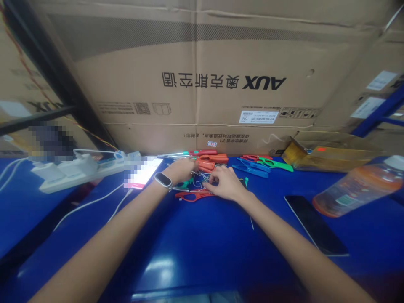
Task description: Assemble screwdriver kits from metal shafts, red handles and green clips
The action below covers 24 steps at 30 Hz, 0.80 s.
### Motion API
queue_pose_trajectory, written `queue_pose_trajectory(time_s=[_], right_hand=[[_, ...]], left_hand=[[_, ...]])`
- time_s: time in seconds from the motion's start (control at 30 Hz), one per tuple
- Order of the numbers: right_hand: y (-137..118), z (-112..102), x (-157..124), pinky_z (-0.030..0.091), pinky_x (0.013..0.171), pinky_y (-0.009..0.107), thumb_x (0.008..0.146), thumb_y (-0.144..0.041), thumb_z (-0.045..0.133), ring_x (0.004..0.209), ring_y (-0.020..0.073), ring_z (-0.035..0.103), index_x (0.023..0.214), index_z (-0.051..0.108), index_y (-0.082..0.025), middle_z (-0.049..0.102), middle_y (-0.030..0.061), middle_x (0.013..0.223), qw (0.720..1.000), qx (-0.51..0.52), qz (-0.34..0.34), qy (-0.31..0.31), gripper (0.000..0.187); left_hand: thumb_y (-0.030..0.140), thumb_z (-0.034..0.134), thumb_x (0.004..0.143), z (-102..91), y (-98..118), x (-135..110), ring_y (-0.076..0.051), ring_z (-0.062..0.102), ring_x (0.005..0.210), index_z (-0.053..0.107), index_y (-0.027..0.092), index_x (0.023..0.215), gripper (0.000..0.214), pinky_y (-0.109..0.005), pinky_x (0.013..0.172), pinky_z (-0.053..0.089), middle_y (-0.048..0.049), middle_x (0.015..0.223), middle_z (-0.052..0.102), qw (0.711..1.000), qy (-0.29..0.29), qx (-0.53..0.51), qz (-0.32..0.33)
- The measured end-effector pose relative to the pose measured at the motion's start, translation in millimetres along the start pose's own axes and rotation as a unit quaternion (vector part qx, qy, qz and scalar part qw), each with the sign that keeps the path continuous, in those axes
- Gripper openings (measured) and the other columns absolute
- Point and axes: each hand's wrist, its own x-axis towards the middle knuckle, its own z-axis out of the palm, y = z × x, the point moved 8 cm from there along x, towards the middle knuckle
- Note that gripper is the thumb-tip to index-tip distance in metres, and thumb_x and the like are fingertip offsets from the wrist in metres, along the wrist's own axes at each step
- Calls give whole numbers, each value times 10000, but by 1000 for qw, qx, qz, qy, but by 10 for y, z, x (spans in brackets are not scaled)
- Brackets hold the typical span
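My left hand (183,169), with a smart band on the wrist, reaches into a pile of small plastic items. Its fingers bend down beside the orange handles (210,163), and the fingertips are hidden. My right hand (227,183) is curled over the pile, thumb and fingers drawn together low among thin white strips (199,180); what they pinch is too small to make out. A red plastic piece with a loop (194,196) lies in front of both hands. Green pieces (188,183) show between them. A red tool with a long handle (202,152) rests behind.
Blue handled pieces (254,168) and a green one (277,164) lie to the right, before an open carton (328,149). A dark phone (315,225) and tilted bottle (360,189) are further right. A lit phone (143,173) and power strip (82,172) with cables lie left.
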Motion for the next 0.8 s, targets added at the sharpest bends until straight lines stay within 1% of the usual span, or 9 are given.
queue_pose_trajectory(time_s=[0.1,0.17,0.27,0.37,0.47,0.53,0.63,0.73,0.8], right_hand=[[-17,13,-17,298,751,334,806,-484,705,849,224,544,695,668,-203,665,57,844,1000,5,1,1,305],[-12,25,-25,289,742,326,793,-422,721,831,213,545,694,670,-204,667,42,824,1000,13,6,-2,244],[37,31,-16,276,720,313,787,-287,696,798,195,544,686,684,-211,660,21,765,999,29,22,-4,127],[132,13,7,280,721,311,771,-229,674,792,193,545,711,696,-212,655,14,748,999,35,40,8,66],[246,-10,19,293,742,315,770,-206,656,809,198,558,741,691,-209,648,5,728,997,40,60,20,46],[303,-34,18,305,759,320,780,-207,648,811,199,568,750,676,-207,644,-3,710,996,42,69,27,42],[361,-79,11,329,758,314,775,-188,651,781,189,580,756,652,-206,645,-16,691,994,56,81,38,26],[419,-85,6,360,702,289,760,-173,652,692,164,580,757,621,-206,627,-30,660,990,102,92,39,45],[490,-74,4,376,650,277,778,-229,654,634,156,566,768,595,-206,597,-35,639,981,148,110,50,64]], left_hand=[[8,576,695,8,-27,49,-270,658,914,667,201,832,255,-374,842,479,-95,961,712,1000,-11,7,-2],[25,591,700,-11,-29,62,-279,651,931,649,196,819,216,-385,858,470,-101,961,702,1000,-9,10,-3],[71,573,759,-78,-39,39,-272,648,935,638,196,920,214,-369,816,478,-109,1050,676,1000,6,13,-11],[113,521,845,-168,-67,-17,-256,657,926,618,198,1059,251,-350,767,486,-111,1144,648,999,34,-2,-18],[154,485,910,-237,-79,-69,-238,661,934,623,211,1092,235,-340,792,491,-87,1116,652,997,73,-37,-7],[184,475,937,-236,-79,-90,-237,656,947,634,202,1093,224,-345,816,496,-95,1102,647,994,91,-58,0],[208,471,950,-183,-68,-103,-250,637,997,645,178,1107,236,-374,866,498,-121,1107,639,991,107,-82,10],[198,480,936,-132,-62,-114,-262,609,1058,654,175,1118,253,-416,932,486,-126,1103,648,987,126,-96,13],[201,481,929,-110,-66,-125,-265,599,1073,652,172,1138,272,-436,954,479,-127,1106,651,986,136,-99,11]])
